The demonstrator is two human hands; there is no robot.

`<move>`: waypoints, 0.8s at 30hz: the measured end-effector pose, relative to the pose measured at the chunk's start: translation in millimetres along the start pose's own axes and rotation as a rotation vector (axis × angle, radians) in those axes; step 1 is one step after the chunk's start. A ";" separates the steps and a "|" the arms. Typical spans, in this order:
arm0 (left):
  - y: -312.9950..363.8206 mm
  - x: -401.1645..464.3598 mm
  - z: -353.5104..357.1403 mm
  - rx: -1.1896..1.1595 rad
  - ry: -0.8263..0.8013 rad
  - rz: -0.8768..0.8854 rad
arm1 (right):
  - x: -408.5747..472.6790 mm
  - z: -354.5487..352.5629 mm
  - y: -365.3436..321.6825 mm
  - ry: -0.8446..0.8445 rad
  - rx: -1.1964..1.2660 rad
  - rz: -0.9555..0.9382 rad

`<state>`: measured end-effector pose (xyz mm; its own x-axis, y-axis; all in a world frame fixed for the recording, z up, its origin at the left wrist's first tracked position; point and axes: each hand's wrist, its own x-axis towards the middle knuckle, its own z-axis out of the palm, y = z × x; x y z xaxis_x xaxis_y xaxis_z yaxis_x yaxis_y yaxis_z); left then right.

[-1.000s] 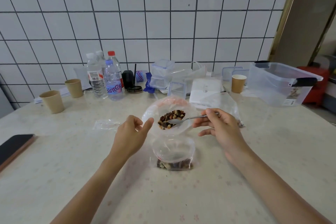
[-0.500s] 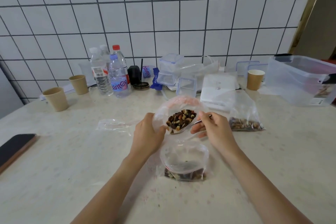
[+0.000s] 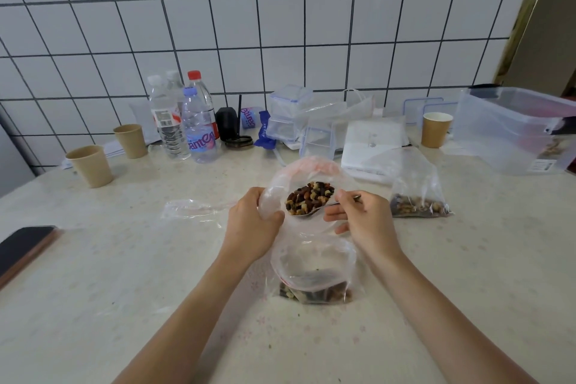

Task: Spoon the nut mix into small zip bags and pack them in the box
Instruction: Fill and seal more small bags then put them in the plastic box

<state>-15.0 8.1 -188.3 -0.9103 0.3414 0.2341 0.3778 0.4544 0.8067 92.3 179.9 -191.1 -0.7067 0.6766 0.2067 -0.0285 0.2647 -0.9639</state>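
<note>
Gripping the near-left rim of a large clear bag [image 3: 282, 184], the left hand [image 3: 253, 224] is curled round the plastic so that the mouth is kept open. A spoon [image 3: 314, 212] is pinched by its handle in the right hand [image 3: 363, 218], its bowl sunk in the nut mix [image 3: 308, 198] inside that bag. Just at 6 o'clock from the hands, a small zip bag [image 3: 314, 271] is seen standing open on the table [image 3: 124, 290], some mix lying at its bottom. A filled small bag [image 3: 417, 196] lies at 3 o'clock, and the clear box [image 3: 514, 128] stands at 2 o'clock, well apart.
</note>
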 end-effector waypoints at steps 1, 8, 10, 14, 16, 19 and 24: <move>-0.2 -1.0 0.1 -0.003 -0.004 0.003 | -0.7 1.5 0.5 -0.006 -0.008 -0.014; 1.5 -5.2 -0.3 -0.041 0.016 0.030 | -2.5 4.0 4.7 -0.006 0.034 0.003; 2.1 -5.7 -0.2 -0.046 0.032 0.055 | -2.3 3.8 5.0 -0.007 0.047 0.016; 2.1 -6.4 -0.1 -0.064 0.062 0.098 | -4.1 1.6 2.9 0.004 0.102 0.047; 1.2 -5.4 -0.3 -0.057 0.080 0.108 | -5.8 -0.1 0.8 0.001 0.116 0.048; -0.8 -3.4 -0.1 -0.050 0.097 0.092 | -9.1 -2.4 -1.7 -0.003 0.131 0.048; -4.8 -2.8 -1.2 -0.059 0.112 0.053 | -11.1 -5.1 -3.1 0.013 0.129 0.026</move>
<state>-14.4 4.0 -192.2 -0.9036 0.2681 0.3341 0.4187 0.3879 0.8211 103.8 175.1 -189.5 -0.6990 0.6915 0.1824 -0.1016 0.1565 -0.9825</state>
